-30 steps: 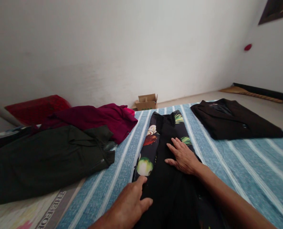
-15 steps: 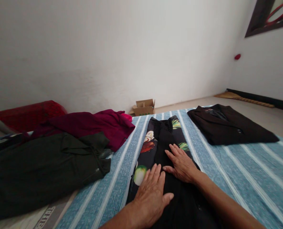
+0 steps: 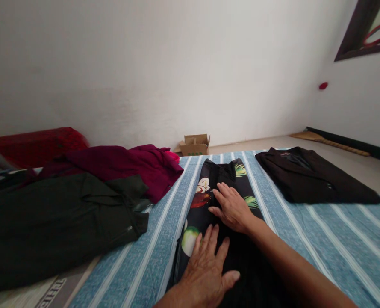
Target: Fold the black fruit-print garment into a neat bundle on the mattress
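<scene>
- Blue-white striped cloth: dark-brown garment is folded.
- Narrowed black fruit-printed garment is touched by flat, separated left hand, right hand.
- Dark-green garment, magenta garment seem left unfolded.

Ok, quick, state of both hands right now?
Left hand: open, palm down on the long black fruit-print fabric garment, gripping nothing.
Right hand: open, palm down on it too, gripping nothing.

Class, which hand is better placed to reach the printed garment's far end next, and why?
Probably the right hand: it lies farther up the garment, nearer that end than the left hand.
</scene>
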Motion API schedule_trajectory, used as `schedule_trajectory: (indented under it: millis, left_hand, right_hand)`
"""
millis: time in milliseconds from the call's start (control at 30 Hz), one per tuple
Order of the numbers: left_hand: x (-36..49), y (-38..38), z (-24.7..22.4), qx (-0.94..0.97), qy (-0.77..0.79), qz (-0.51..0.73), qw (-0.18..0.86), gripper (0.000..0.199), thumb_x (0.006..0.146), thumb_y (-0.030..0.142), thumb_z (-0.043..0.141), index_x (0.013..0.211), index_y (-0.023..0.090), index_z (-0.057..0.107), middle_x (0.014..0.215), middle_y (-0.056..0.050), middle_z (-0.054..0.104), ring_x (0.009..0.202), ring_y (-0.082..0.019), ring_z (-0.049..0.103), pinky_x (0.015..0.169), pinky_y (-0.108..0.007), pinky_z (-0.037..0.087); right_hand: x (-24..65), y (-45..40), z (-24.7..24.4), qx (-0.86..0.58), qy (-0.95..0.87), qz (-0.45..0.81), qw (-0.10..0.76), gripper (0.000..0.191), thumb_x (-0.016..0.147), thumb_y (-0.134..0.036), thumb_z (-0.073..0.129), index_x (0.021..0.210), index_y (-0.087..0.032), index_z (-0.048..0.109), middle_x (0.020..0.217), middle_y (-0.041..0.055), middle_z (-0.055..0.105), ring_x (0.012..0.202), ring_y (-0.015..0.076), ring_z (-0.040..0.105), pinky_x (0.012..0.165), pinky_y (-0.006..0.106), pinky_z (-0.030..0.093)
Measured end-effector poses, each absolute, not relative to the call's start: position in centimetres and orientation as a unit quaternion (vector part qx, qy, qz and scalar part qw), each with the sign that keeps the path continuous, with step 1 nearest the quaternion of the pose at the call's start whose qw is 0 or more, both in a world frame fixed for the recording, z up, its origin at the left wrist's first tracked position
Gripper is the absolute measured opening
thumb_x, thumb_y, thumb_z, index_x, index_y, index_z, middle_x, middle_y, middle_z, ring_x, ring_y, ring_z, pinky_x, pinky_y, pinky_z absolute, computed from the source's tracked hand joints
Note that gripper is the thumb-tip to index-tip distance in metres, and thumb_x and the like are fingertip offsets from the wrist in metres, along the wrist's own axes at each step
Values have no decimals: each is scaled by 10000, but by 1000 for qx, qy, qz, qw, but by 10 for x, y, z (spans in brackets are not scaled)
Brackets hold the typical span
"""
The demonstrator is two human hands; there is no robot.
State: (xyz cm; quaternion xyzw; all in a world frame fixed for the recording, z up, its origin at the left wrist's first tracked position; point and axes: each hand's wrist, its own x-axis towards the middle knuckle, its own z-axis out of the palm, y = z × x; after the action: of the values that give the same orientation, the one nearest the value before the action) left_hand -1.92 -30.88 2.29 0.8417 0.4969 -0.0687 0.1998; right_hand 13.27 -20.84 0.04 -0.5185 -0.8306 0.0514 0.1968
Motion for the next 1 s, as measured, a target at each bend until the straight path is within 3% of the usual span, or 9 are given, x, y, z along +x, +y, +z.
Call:
schedule_trajectory:
  millis: [200, 433, 633, 867, 1000]
  left_hand:
    - [-19, -307, 25, 842, 492, -72, 210, 635, 870, 492, 429, 1430, 237, 272, 1527, -96, 43, 1388, -292, -28, 1104, -540, 81]
    - [-29, -321, 49, 844, 452, -70, 281, 719, 848, 663, 292, 1423, 231, 290, 1521, -124, 87, 1387, -313, -3, 1089, -570, 95]
    - [-40, -348, 59, 844, 440, -84, 295, 617, 882, 594, 318, 1413, 279, 307, 1524, -87, 120, 1392, -293, 11, 1096, -555, 80]
    - [-39, -354, 40, 850, 447, -82, 264, 641, 864, 608, 350, 1423, 306, 267, 1531, -102, 87, 1391, -304, -21, 1077, -585, 55]
    - [-40, -353, 35, 858, 435, -85, 260, 673, 859, 641, 304, 1431, 290, 253, 1530, -118, 82, 1390, -310, -26, 1076, -580, 50]
  right_hand:
    - [142, -166, -34, -585, -790, 83, 165, 740, 891, -598, 284, 1416, -76, 292, 1462, 179, 295, 1356, 310, 221, 1067, 466, 216]
    - [145, -167, -40, -588, -788, 65, 168, 720, 892, -599, 264, 1407, -97, 312, 1458, 166, 307, 1349, 299, 239, 1061, 444, 229]
    - [147, -165, -37, -595, -789, 49, 145, 696, 894, -590, 274, 1400, -114, 321, 1451, 160, 323, 1341, 289, 260, 1048, 439, 254]
    - [130, -201, -12, -574, -805, 10, 147, 734, 890, -599, 274, 1408, -81, 311, 1465, 187, 279, 1359, 313, 202, 1077, 460, 173]
    - [125, -235, -21, -563, -817, 38, 120, 778, 875, -641, 233, 1388, -67, 351, 1440, 201, 326, 1344, 316, 248, 1064, 438, 217]
